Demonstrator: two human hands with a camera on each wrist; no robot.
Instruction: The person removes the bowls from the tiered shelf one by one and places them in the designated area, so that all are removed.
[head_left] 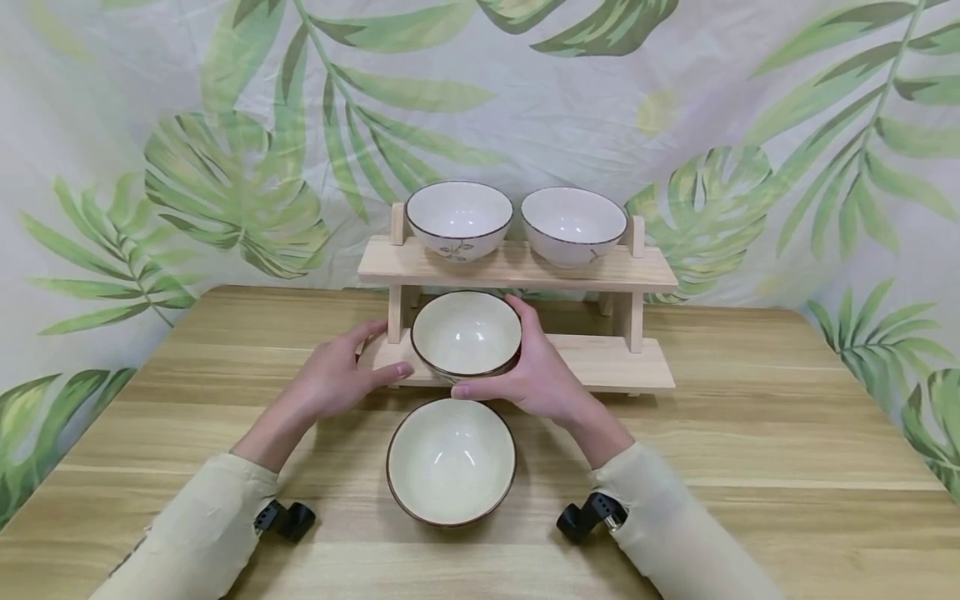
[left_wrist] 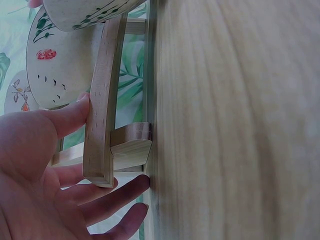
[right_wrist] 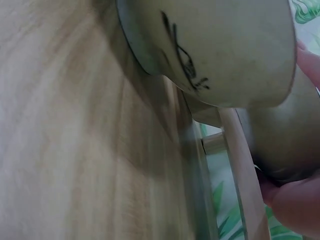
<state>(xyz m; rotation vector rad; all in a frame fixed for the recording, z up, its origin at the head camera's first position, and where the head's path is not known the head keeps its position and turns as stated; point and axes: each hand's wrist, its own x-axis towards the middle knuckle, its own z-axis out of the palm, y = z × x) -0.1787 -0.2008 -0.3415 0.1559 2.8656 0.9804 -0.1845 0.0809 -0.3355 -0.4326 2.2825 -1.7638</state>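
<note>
My right hand (head_left: 536,375) grips a cream bowl (head_left: 467,333) with a dark rim, which sits at the left of the lower shelf (head_left: 611,362) of a two-tier wooden rack. The thumb lies along the bowl's front, the fingers around its right side. At the shelf's left end is my left hand (head_left: 337,379), holding the board between thumb and fingers; the left wrist view shows the thumb at the board's edge (left_wrist: 100,115). A second cream bowl (head_left: 452,462) stands upright on the table just in front of the rack. Painted sprigs mark this bowl's outside (right_wrist: 225,55).
Two white bowls (head_left: 459,212) with dark rims stand side by side on the upper shelf (head_left: 517,265), between short end posts (head_left: 637,236). Behind the wooden table (head_left: 780,433) hangs a leaf-patterned cloth (head_left: 570,108). A small black device (head_left: 285,521) projects from each sleeve.
</note>
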